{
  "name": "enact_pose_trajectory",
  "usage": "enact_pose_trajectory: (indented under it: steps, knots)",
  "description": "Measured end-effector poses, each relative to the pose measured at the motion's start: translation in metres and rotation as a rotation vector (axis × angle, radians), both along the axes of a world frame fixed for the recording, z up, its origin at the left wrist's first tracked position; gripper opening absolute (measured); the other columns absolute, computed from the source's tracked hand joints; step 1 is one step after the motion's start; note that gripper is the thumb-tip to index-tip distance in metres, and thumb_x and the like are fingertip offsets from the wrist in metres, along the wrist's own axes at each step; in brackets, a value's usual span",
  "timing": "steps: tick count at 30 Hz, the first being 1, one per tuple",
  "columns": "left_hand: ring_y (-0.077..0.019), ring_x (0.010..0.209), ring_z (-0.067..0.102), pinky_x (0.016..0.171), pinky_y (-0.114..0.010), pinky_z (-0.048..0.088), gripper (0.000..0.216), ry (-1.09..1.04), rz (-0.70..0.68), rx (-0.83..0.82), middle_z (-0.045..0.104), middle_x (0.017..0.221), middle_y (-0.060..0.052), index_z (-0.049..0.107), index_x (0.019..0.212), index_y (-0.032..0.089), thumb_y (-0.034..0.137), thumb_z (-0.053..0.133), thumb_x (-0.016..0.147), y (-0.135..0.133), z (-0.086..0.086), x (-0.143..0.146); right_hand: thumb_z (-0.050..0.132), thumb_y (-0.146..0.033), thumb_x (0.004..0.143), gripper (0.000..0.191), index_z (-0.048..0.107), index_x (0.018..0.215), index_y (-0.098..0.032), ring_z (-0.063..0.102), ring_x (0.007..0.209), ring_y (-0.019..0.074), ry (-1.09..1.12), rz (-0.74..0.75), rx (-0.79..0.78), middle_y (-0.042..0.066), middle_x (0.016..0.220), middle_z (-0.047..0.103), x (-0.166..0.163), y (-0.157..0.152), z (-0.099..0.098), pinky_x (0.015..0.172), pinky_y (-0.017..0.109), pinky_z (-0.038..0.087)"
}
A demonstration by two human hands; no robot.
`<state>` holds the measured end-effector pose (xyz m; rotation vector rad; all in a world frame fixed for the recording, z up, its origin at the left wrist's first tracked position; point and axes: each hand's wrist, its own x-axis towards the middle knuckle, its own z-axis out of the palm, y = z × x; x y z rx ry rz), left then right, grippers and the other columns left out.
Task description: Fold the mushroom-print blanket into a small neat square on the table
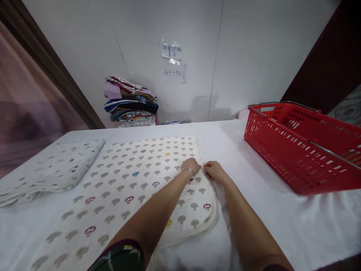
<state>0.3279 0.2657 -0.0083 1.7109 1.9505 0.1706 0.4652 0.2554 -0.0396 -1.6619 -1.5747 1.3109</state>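
A cream cloth with a mushroom print lies folded and mostly flat in front of me. My left hand, with a bracelet at the wrist, rests on the cloth near its right edge, its fingers closed on that edge. Just to the right, my right hand pinches the same edge. The two hands nearly meet, and the layered edge runs between and below them to a rounded near corner.
A second folded cloth with small dark prints lies at the left. At the right stands a red plastic basket with metal handles. Behind the white table is a stack of folded fabrics. Paper signs are taped to the wall.
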Motion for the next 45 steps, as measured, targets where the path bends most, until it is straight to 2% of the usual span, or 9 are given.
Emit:
enact_pose_trajectory:
  steps: [8,14,21,23,26,31,34,39,45]
  knots:
    - [-0.0201,0.087,0.063,0.071,-0.026,0.045,0.019,-0.055,0.016,0.035,0.070,0.091,-0.007,0.069,0.082,0.020,0.029,0.055,0.072,0.001,-0.011,-0.006,0.055,-0.018,0.066,0.006,0.060,0.065,-0.016,0.047,0.038,0.0090,-0.128,0.080,0.063,-0.003,0.045,0.056,0.002,0.005,-0.006,0.042,0.020,0.036]
    - [-0.0194,0.083,0.063,0.066,-0.026,0.044,0.020,-0.074,0.026,0.044,0.070,0.087,-0.005,0.069,0.079,0.021,0.032,0.053,0.073,-0.002,-0.014,-0.005,0.054,-0.017,0.064,0.004,0.058,0.062,-0.016,0.045,0.041,0.0086,-0.107,0.050,0.094,-0.004,0.045,0.051,-0.001,0.006,-0.002,0.044,0.020,0.034]
    - [-0.0182,0.074,0.064,0.060,-0.023,0.044,0.046,-0.122,0.036,-0.008,0.070,0.078,-0.007,0.068,0.073,0.017,0.056,0.042,0.079,0.008,-0.020,-0.008,0.055,-0.020,0.061,0.005,0.058,0.059,-0.017,0.045,0.051,0.0085,0.077,0.075,0.193,-0.006,0.050,0.052,-0.002,0.004,-0.002,0.049,0.019,0.034]
    - [-0.0194,0.077,0.065,0.060,-0.023,0.044,0.043,-0.125,0.049,-0.024,0.070,0.078,-0.008,0.067,0.071,0.017,0.055,0.047,0.076,0.010,-0.020,-0.009,0.057,-0.020,0.061,0.006,0.060,0.060,-0.016,0.045,0.050,0.0081,0.143,0.107,0.147,-0.005,0.051,0.053,-0.002,0.004,0.000,0.048,0.019,0.034]
    - [-0.0190,0.079,0.065,0.060,-0.022,0.044,0.026,-0.140,0.075,-0.050,0.070,0.080,-0.007,0.066,0.070,0.018,0.040,0.055,0.073,0.011,-0.018,-0.010,0.055,-0.019,0.065,0.011,0.065,0.070,-0.015,0.046,0.046,0.0079,0.168,0.079,0.016,-0.004,0.054,0.058,-0.003,0.003,0.004,0.043,0.019,0.033]
    - [-0.0127,0.062,0.064,0.053,-0.019,0.045,0.022,-0.239,0.111,-0.118,0.070,0.078,-0.005,0.066,0.077,0.017,0.030,0.048,0.077,0.010,-0.019,-0.015,0.054,-0.016,0.069,0.012,0.062,0.078,-0.016,0.050,0.042,0.0085,0.058,-0.072,-0.014,0.000,0.065,0.064,-0.002,0.004,0.008,0.039,0.020,0.033]
    - [-0.0106,0.059,0.062,0.051,-0.018,0.045,0.022,-0.317,0.125,-0.127,0.070,0.082,-0.005,0.064,0.081,0.017,0.029,0.046,0.079,0.007,-0.018,-0.017,0.057,-0.026,0.072,0.011,0.062,0.068,-0.016,0.052,0.047,0.0102,-0.082,-0.006,0.069,0.002,0.060,0.062,-0.003,0.001,0.008,0.044,0.021,0.035]
    - [-0.0096,0.059,0.062,0.051,-0.019,0.047,0.019,-0.418,0.173,-0.132,0.069,0.085,-0.005,0.060,0.080,0.016,0.026,0.044,0.080,0.000,-0.010,-0.018,0.060,-0.035,0.070,0.017,0.065,0.067,-0.019,0.057,0.069,0.0152,-0.416,0.079,0.244,0.005,0.073,0.067,-0.008,-0.003,0.010,0.056,0.023,0.035]
    - [-0.0092,0.058,0.061,0.052,-0.018,0.047,0.016,-0.478,0.212,-0.139,0.067,0.081,-0.005,0.056,0.074,0.015,0.024,0.045,0.081,-0.002,-0.005,-0.019,0.058,-0.024,0.065,0.007,0.062,0.065,-0.019,0.054,0.065,0.0135,-0.364,0.047,0.272,0.002,0.067,0.064,-0.012,0.000,0.008,0.056,0.023,0.034]
